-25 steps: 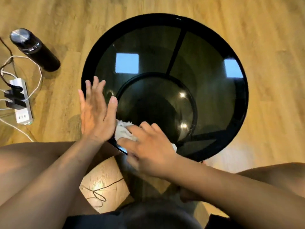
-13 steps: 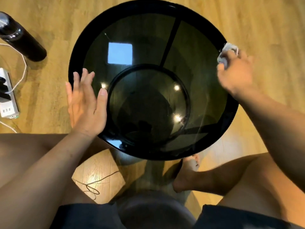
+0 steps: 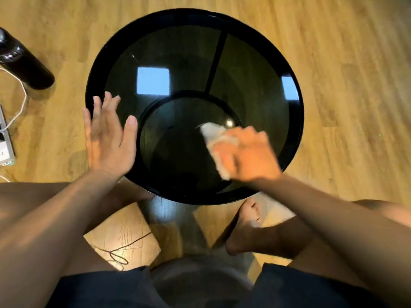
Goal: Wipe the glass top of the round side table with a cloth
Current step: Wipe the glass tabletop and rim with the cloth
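The round side table (image 3: 222, 21) has a black rim and a dark glass top that reflects ceiling lights. My right hand (image 3: 246, 156) presses a white cloth (image 3: 211, 131) onto the glass at the near right, and both are blurred by motion. The cloth sticks out past my fingers toward the table's middle. My left hand (image 3: 109, 141) lies flat with fingers spread on the table's left edge and holds nothing.
A black bottle (image 3: 24, 65) lies on the wooden floor at the left. A white power strip (image 3: 5, 145) with white cables sits at the left edge. A thin dark cable (image 3: 120, 256) loops on the floor beneath me. My bare foot (image 3: 246, 221) rests under the table's near rim.
My right hand swept the cloth from the near left edge out to the far right rim, then back to the near right of the glass. My left hand stayed flat.
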Tool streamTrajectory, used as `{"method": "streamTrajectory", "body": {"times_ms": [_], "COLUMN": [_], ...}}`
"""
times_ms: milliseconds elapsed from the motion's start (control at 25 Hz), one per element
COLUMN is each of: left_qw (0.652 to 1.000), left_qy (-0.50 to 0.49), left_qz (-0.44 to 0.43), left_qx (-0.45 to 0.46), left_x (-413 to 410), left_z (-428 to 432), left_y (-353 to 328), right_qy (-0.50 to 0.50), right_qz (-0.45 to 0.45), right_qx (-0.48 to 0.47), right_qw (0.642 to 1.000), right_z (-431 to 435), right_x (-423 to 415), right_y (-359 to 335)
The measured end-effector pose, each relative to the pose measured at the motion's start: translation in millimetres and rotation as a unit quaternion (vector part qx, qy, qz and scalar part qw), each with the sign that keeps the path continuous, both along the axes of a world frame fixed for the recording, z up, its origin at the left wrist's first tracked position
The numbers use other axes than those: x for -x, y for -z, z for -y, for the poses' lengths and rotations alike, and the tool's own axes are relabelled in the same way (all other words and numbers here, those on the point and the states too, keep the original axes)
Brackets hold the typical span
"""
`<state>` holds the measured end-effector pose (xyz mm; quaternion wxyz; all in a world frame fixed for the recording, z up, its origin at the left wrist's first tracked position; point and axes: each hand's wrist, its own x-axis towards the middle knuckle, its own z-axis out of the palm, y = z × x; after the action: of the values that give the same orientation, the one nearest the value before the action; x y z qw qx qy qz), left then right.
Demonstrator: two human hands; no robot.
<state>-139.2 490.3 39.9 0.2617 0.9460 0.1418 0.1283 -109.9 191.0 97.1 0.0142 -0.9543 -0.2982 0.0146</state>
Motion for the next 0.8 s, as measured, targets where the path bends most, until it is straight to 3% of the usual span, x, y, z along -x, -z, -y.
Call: {"method": "streamTrajectory", "body": {"times_ms": [80,200,320,440,600,680,800], "left_qw": [1.0,1.0,1.0,1.0,0.999,0.999,0.999], "left_qy": [0.003,0.007,0.005,0.008,0.023,0.028,0.028], "left_qz": [0.002,-0.004,-0.001,0.011,0.033,0.032,0.027], "left_qx": [-0.001,0.001,0.003,0.009,0.023,0.018,0.017], "left_x": [0,1,3,3,6,6,5], "left_z": [-1,3,6,7,6,5,5], "left_y": [0,-8,-14,-15,-16,-17,-16], "right_qy": [0.118,0.298,0.343,0.303,0.034,-0.022,-0.056], "right_qz": [0.023,0.016,0.001,-0.019,-0.015,-0.056,-0.069], "right_qx": [0.02,0.015,-0.058,-0.156,-0.157,-0.163,-0.104], "right_qw": [0.993,0.954,0.938,0.94,0.987,0.985,0.991], "right_z": [58,99,84,45,-89,-135,-91], "right_x": [-67,-129,-110,-26,73,78,40], "right_y": [1,-1,2,1,13,12,7]}}
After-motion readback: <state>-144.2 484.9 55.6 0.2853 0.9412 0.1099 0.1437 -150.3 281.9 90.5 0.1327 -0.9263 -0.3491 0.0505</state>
